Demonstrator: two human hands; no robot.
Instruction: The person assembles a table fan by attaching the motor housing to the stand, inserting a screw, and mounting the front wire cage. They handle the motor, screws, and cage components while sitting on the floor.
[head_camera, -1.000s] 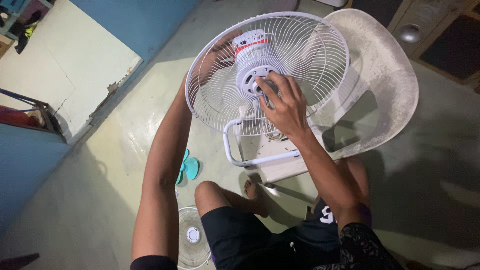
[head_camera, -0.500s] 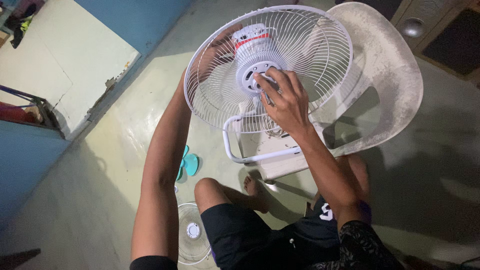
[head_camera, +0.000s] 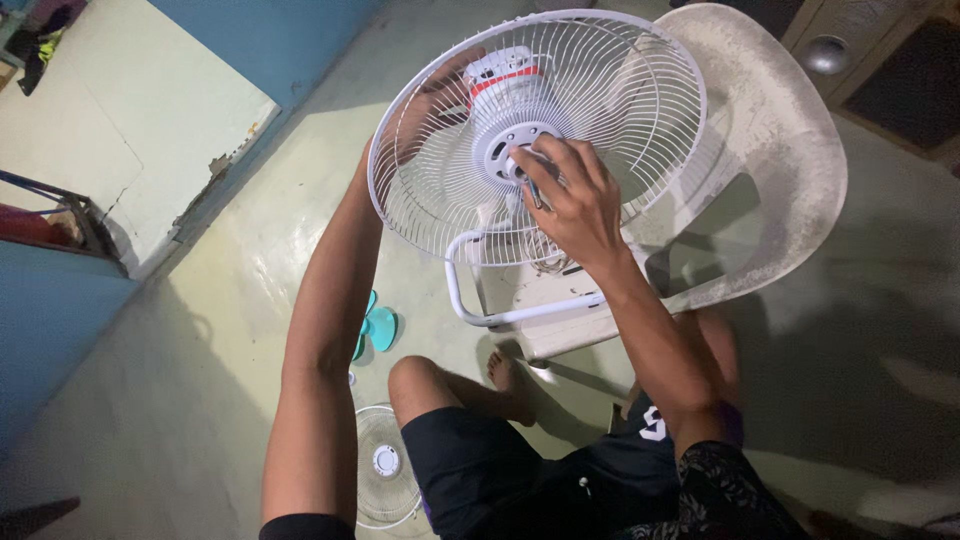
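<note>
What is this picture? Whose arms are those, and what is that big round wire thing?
The camera sits on a person's head and looks down, so the two arms are that person's own. They sit on the floor with bare legs folded. The big round wire thing is the back guard of a white fan, standing in front of a dusty white plastic chair. The right hand holds a thin tool at the hub in the guard's middle. The left hand reaches behind the wires and seems to steady the motor. On the floor lie teal fan blades and a second wire guard, flat beside the knee.
</note>
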